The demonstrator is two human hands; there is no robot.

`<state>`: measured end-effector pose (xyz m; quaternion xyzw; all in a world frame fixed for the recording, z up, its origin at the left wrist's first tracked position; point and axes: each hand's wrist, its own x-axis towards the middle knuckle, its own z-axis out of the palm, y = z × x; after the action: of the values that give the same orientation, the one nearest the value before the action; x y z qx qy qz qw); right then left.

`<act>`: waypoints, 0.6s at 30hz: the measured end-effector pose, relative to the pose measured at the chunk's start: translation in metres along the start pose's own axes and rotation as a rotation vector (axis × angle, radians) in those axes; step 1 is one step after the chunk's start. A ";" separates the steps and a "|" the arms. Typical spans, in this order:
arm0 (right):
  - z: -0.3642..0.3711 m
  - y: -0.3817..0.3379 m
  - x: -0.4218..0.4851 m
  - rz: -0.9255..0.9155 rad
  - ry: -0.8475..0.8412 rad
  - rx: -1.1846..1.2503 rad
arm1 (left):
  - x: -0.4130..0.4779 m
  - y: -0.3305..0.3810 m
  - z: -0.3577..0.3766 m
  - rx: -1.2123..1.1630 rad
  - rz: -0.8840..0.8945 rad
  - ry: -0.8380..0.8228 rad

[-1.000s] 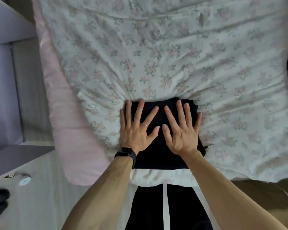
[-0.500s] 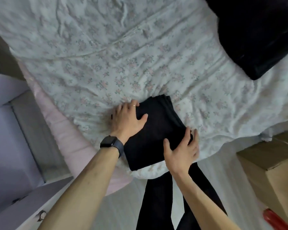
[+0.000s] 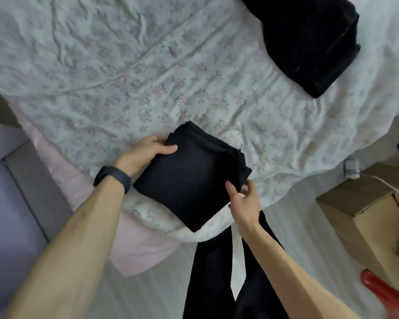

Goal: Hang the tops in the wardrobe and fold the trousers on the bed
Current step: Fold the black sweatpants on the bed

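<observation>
A folded pair of black trousers is held just over the near edge of the floral bed cover. My left hand grips its left side, thumb on top and fingers underneath. My right hand grips its right side, thumb on top of the fold. A second pile of dark clothing lies on the bed at the upper right.
A pink sheet hangs over the bed's left corner. An open cardboard box stands on the floor at the right, with a red object beside it. A white charger lies by the bed edge. My own dark trouser legs are below.
Both hands went from pressing flat on the folded trousers to gripping their sides. The bundle now sits raised at the bed's edge. My view has turned right, showing the dark pile and box.
</observation>
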<state>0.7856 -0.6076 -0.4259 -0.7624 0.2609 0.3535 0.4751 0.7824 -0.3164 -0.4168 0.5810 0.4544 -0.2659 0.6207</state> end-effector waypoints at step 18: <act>-0.003 -0.099 0.100 -0.342 -0.259 -0.291 | -0.008 -0.091 0.038 -0.630 0.034 0.326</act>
<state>0.9205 -0.5751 -0.4501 -0.8040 0.0117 0.3966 0.4429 0.7102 -0.3712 -0.4569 0.4035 0.5973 -0.0060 0.6931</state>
